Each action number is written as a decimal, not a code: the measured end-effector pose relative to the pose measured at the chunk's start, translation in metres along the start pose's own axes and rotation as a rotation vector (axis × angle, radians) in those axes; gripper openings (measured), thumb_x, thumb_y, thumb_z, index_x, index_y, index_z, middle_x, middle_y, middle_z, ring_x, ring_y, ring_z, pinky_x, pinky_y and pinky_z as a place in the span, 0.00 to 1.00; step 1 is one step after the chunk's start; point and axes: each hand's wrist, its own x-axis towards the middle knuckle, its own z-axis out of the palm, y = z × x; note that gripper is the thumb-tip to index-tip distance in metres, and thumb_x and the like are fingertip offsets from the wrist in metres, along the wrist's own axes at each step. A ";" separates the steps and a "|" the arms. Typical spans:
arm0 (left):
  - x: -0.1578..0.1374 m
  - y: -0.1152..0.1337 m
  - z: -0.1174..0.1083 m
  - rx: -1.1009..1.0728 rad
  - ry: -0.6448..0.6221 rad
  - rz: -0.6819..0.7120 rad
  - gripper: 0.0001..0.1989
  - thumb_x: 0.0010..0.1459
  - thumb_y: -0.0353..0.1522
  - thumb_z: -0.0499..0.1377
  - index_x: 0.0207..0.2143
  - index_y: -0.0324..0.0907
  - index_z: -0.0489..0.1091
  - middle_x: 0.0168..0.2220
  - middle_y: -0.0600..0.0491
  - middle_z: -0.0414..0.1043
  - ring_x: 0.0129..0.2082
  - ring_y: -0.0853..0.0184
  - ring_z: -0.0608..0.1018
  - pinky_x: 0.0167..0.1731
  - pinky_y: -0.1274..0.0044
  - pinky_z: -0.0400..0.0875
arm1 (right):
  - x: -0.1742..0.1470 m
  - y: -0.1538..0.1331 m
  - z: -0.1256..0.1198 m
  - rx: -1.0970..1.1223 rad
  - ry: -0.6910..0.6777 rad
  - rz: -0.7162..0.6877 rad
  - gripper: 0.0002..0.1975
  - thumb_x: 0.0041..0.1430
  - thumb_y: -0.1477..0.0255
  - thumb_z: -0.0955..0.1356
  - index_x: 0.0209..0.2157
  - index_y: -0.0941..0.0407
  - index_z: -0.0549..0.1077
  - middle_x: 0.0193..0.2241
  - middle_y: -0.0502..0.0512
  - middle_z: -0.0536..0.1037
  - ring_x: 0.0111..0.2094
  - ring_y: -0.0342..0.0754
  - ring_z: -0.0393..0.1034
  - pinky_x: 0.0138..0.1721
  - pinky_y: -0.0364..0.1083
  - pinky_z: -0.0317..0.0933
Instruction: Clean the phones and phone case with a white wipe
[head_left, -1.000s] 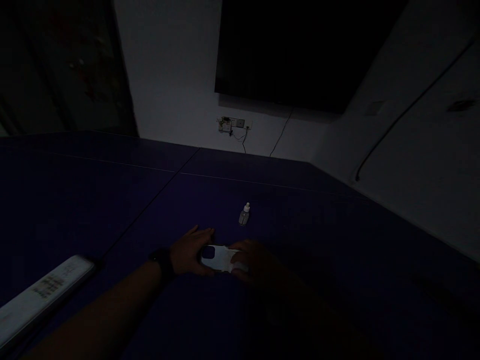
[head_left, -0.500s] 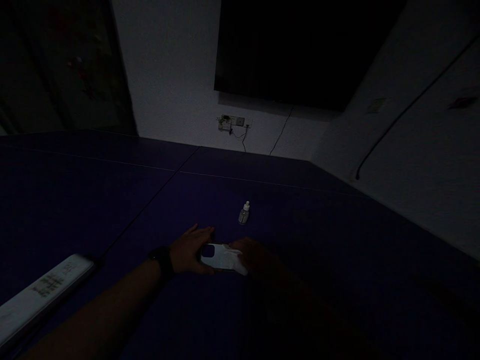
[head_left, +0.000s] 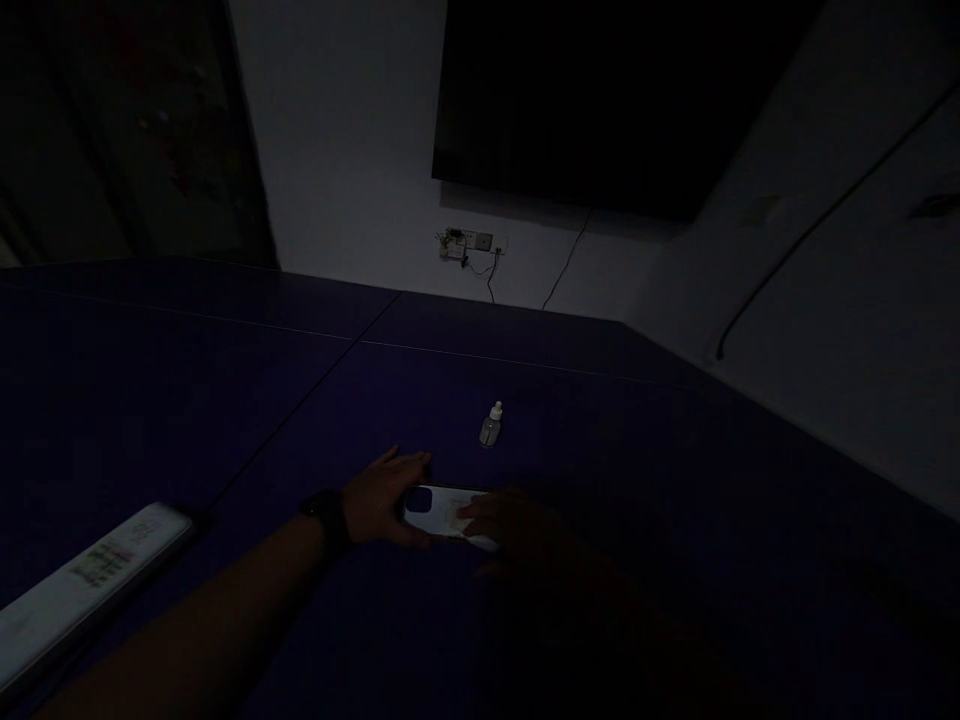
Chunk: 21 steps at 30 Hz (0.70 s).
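The phone case lies pale side up on the dark blue surface, between the two hands. The left hand has its fingers clamped around the end with the camera hole — thumb at the near edge, the others at the far edge. The right hand lays its fingers over the other end; whether they grip is too dark to tell. A dropper bottle stands just beyond, near both hands — a long white block lies off to the left.
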 end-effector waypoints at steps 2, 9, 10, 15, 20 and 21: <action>0.000 0.000 0.000 -0.002 0.013 0.007 0.49 0.45 0.56 0.67 0.64 0.45 0.56 0.68 0.38 0.57 0.67 0.47 0.63 0.67 0.49 0.43 | 0.003 0.000 0.001 -0.023 -0.037 0.065 0.13 0.66 0.65 0.67 0.49 0.54 0.74 0.54 0.60 0.77 0.56 0.55 0.69 0.56 0.54 0.62; 0.000 0.003 -0.002 -0.016 0.009 -0.010 0.47 0.45 0.56 0.67 0.62 0.45 0.59 0.68 0.38 0.57 0.67 0.46 0.63 0.67 0.49 0.42 | -0.005 0.004 0.008 0.157 -0.100 0.215 0.24 0.68 0.72 0.62 0.64 0.49 0.64 0.62 0.56 0.70 0.59 0.52 0.67 0.60 0.54 0.60; 0.000 0.003 -0.002 -0.017 0.006 -0.013 0.48 0.45 0.56 0.67 0.63 0.44 0.59 0.68 0.37 0.57 0.67 0.47 0.62 0.67 0.49 0.42 | -0.007 0.006 0.008 0.191 -0.103 0.206 0.24 0.69 0.73 0.61 0.64 0.47 0.64 0.63 0.54 0.69 0.60 0.51 0.66 0.61 0.54 0.59; 0.000 0.006 -0.003 -0.013 -0.001 -0.029 0.43 0.44 0.56 0.68 0.57 0.44 0.64 0.68 0.39 0.58 0.67 0.47 0.62 0.67 0.51 0.42 | -0.004 0.019 -0.004 0.276 -0.179 0.057 0.24 0.70 0.72 0.60 0.65 0.51 0.64 0.64 0.56 0.67 0.64 0.49 0.61 0.65 0.52 0.54; 0.000 0.008 -0.005 0.004 -0.010 -0.032 0.43 0.44 0.56 0.68 0.57 0.43 0.64 0.68 0.38 0.58 0.67 0.48 0.62 0.67 0.51 0.44 | 0.013 0.021 -0.006 0.174 -0.264 0.032 0.22 0.68 0.75 0.61 0.61 0.51 0.69 0.62 0.57 0.71 0.59 0.53 0.67 0.61 0.56 0.57; 0.000 0.008 -0.005 0.005 -0.012 -0.030 0.43 0.44 0.56 0.67 0.57 0.43 0.64 0.68 0.38 0.57 0.67 0.48 0.62 0.67 0.51 0.44 | 0.016 0.021 -0.003 0.153 -0.255 0.038 0.22 0.67 0.75 0.62 0.60 0.51 0.70 0.61 0.57 0.72 0.57 0.53 0.69 0.59 0.55 0.59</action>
